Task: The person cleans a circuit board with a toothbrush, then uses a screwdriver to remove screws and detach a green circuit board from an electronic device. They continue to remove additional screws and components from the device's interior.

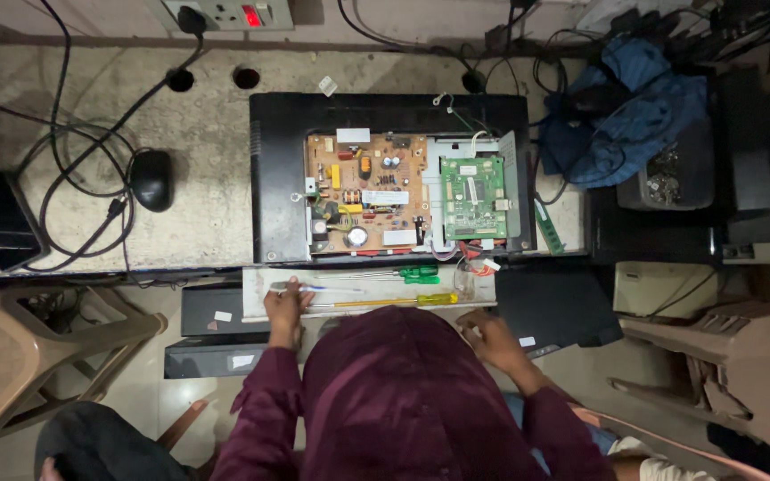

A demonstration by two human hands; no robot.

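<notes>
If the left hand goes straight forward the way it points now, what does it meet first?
The left hand already rests at a blue-tipped tool on the pale shelf. Straight beyond it probably comes the black casing of the opened device, though depth is unclear.

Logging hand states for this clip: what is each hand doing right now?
Left hand: closed around the handle of a blue-tipped tool on the white tray.
Right hand: empty, resting by the tray's edge; fingers unclear.
</notes>
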